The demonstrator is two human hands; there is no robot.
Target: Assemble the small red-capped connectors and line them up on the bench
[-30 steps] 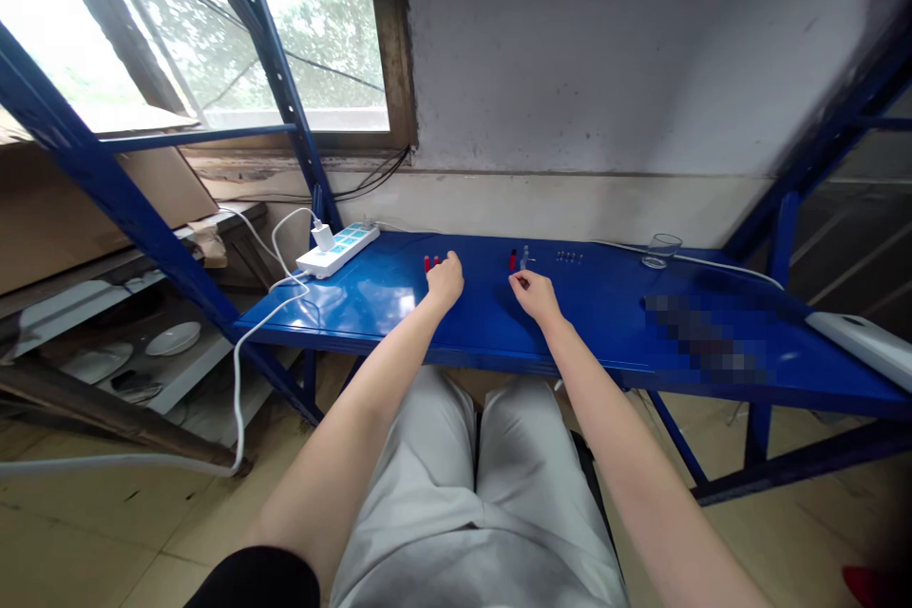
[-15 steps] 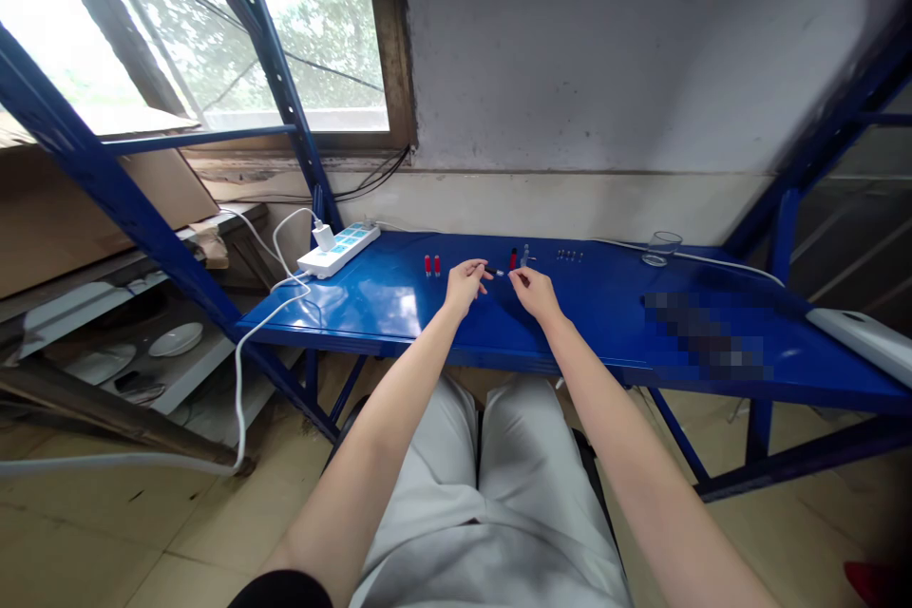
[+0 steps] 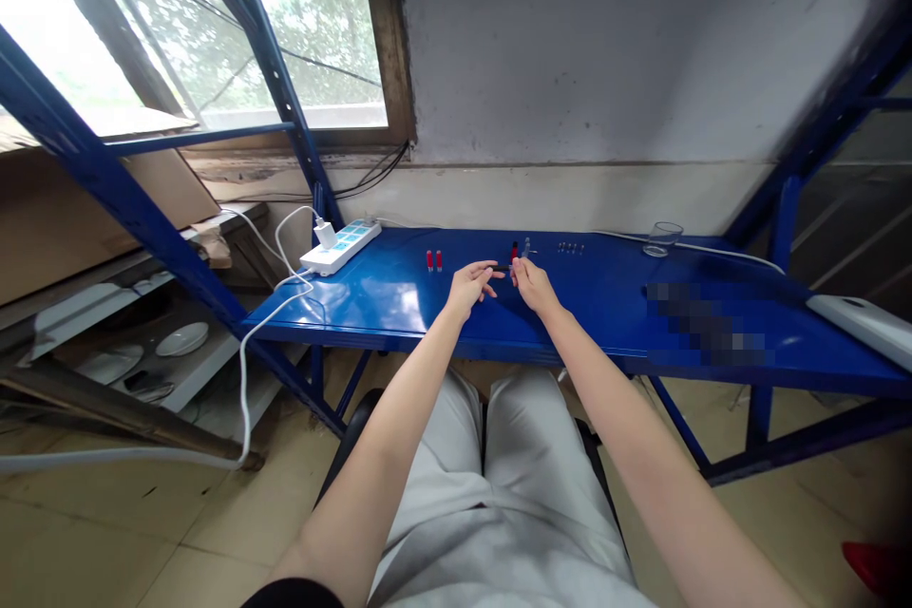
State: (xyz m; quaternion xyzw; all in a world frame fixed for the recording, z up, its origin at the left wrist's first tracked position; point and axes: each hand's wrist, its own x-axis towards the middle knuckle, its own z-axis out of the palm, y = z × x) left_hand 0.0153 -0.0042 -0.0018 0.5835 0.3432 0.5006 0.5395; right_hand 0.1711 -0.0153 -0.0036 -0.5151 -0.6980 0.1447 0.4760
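Observation:
A slim black tube (image 3: 503, 268) lies level between my two hands, just above the table. My left hand (image 3: 468, 289) pinches its left end between thumb and forefinger, the other fingers loosely curled. My right hand (image 3: 533, 287) is closed in a pinch at the tube's right end; whatever is between its fingertips is too small to make out. Right behind the fingers stands a red tube with a black top (image 3: 514, 250), beside a small clear piece (image 3: 526, 247). Two red tubes with clear lower ends (image 3: 434, 260) stand to the left.
Several tiny metallic pieces (image 3: 571, 248) stand in a row at the back of the blue table (image 3: 385, 304). A clear glass (image 3: 661, 239) and a blurred-out dark object (image 3: 705, 323) are to the right. At the back left lies a white power strip (image 3: 342, 249) with its cable.
My hands have come together, and the black tube's right end now meets my right fingertips. Its clear tip, visible before, is now hidden. The view has shifted slightly.

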